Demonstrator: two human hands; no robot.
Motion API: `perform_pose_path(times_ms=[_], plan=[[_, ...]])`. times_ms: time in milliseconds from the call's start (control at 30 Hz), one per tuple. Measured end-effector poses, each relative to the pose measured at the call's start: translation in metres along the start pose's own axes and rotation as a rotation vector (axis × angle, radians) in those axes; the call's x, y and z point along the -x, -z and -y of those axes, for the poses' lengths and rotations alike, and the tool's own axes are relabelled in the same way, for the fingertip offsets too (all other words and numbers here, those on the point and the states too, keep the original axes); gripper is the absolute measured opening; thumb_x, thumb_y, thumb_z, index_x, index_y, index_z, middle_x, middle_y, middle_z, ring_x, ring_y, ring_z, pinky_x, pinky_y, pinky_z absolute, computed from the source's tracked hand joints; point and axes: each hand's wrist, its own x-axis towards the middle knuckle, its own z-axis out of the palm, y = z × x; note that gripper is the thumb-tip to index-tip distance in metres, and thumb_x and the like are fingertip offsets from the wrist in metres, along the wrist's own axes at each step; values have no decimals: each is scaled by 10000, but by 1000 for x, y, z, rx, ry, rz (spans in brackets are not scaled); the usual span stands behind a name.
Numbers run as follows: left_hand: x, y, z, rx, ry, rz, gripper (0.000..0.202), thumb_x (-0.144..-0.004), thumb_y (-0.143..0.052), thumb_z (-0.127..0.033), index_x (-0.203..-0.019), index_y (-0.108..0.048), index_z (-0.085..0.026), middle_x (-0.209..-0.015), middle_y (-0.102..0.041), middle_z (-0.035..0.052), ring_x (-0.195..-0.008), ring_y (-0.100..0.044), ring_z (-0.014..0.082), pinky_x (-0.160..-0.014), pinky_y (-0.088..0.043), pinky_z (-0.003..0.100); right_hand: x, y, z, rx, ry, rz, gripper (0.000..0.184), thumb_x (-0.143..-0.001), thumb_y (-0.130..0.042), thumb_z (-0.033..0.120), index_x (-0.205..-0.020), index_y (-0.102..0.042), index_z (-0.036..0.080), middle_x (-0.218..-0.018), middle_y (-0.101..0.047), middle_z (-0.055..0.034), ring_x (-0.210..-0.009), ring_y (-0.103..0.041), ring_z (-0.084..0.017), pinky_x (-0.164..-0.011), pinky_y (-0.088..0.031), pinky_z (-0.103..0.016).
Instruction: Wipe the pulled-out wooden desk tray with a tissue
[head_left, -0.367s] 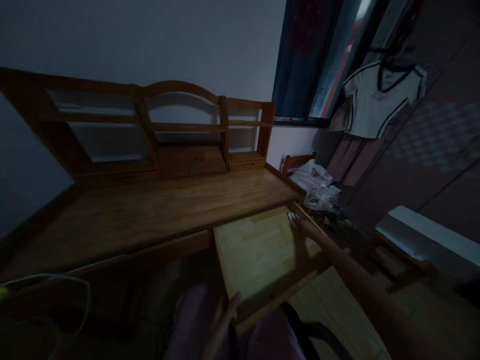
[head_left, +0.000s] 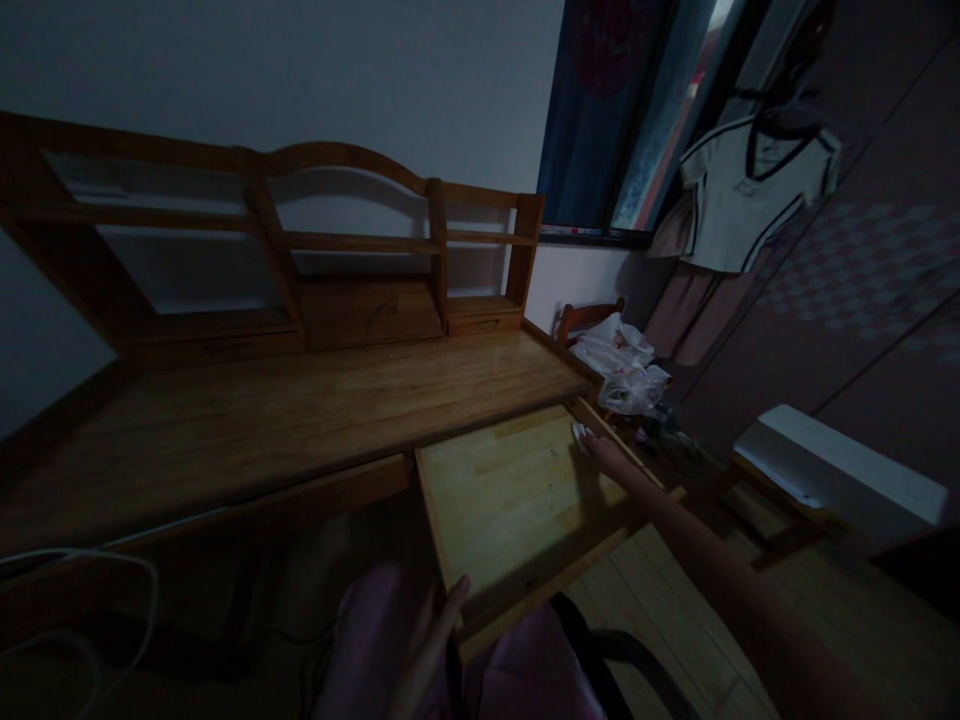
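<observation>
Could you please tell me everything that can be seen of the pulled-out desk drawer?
The desk drawer is shallow, rectangular and apparently wooden, with low walls. Its pale bottom shows patchwork-like blocks and a few small dark marks. It extends from beneath the right part of the wooden desk, its near edge by the person's lap. The left hand touches its near left corner; the right hand, holding a small white item, is over its far right part.

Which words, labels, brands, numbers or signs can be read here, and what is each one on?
No text can be read.
White shirt: small chest mark, too small and blurred to read.
Drawer: tiny dark marks on its bottom; can't tell if they are writing.
</observation>
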Motion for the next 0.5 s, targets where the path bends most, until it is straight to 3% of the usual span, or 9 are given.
perform_pose_path(times_ms=[167,267,367,500], plan=[[-2,3,-5,-47,-27,77,416,-874,-770,-578,-1161,-709,-284,-1498,-678,84,-1573,-502,319,-1244,-472,314,2,-16,-15,58,16,37,488,-940,-448,18,-1366,-684,43,-1209,-740,-262,-1096,-720,-279,-993,-519,-360],[-4,2,-6,-42,-17,92,508,-901,-731,-589,-1249,-656,-226,-1499,-663,155,-1556,-511,368,-1305,-418,436,6,-21,-19,79,1,68,494,-966,-416,5,-1385,-678,24,-1275,-722,-276,-1160,-712,-289,-1017,-514,-367],[-5,0,-4,-34,11,45,692,-837,-777,-656,-1299,-600,-172,-1556,-586,243,-1561,-471,464,-1332,-350,557,13,-22,-13,103,-25,100,465,-981,-413,9,-1346,-701,16,-1291,-716,-279,-1188,-711,-302,-1024,-515,-371],[-9,-2,0,-37,12,46,552,-899,-727,-586,-1275,-607,-200,-1543,-602,224,-1551,-487,444,-1307,-382,582,34,-26,17,119,-3,137,443,-987,-403,9,-1300,-717,-11,-1312,-697,-311,-1221,-698,-317,-1069,-501,-386]])
